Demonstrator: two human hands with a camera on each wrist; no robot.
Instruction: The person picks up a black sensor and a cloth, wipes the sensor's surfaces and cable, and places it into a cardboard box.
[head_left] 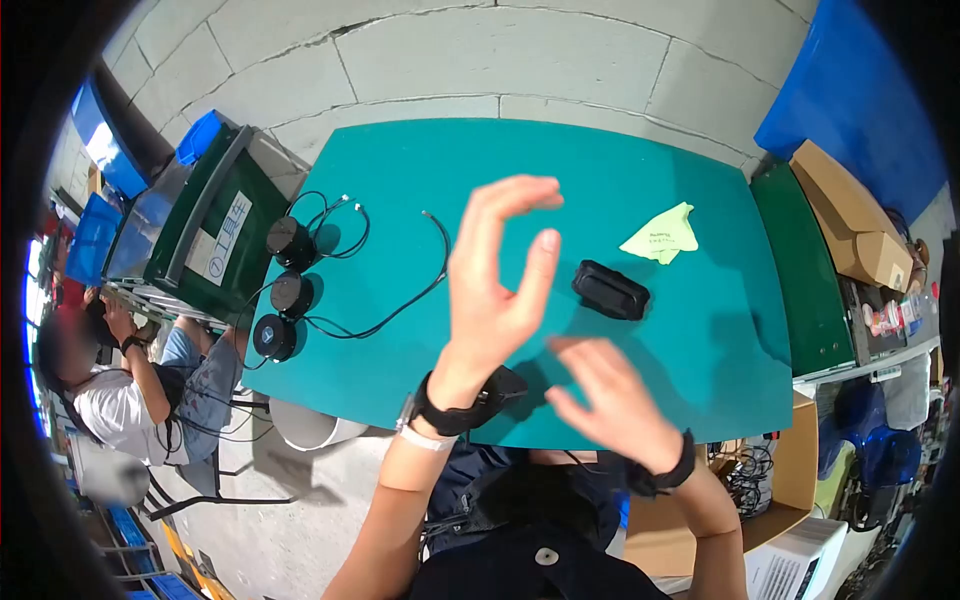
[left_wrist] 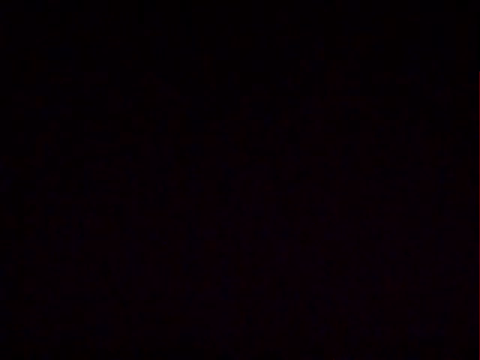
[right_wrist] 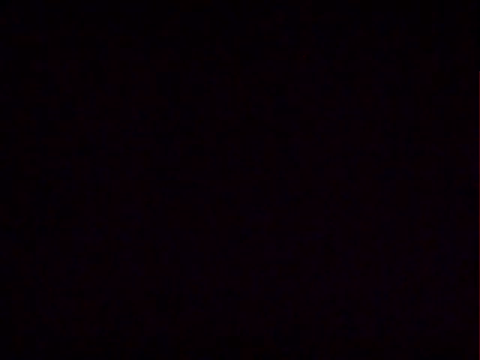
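Observation:
In the head view the left hand (head_left: 496, 275) is raised over the middle of the green table (head_left: 560, 160), its fingers bent loosely and the thumb apart, holding nothing. The right hand (head_left: 615, 395), slightly blurred, hovers near the front edge with fingers extended and nothing in them. Beyond the right hand lies a black oblong case or tray (head_left: 611, 290), and past that a crumpled yellow-green cloth (head_left: 663, 235). Both wrist views are black and show nothing.
Three round black devices (head_left: 290, 294) with cables (head_left: 385, 322) lie on the table's left side. A dark green cart (head_left: 225, 235) adjoins the left edge. A seated person (head_left: 130, 395) is at far left. Cardboard boxes (head_left: 797, 470) stand at the right.

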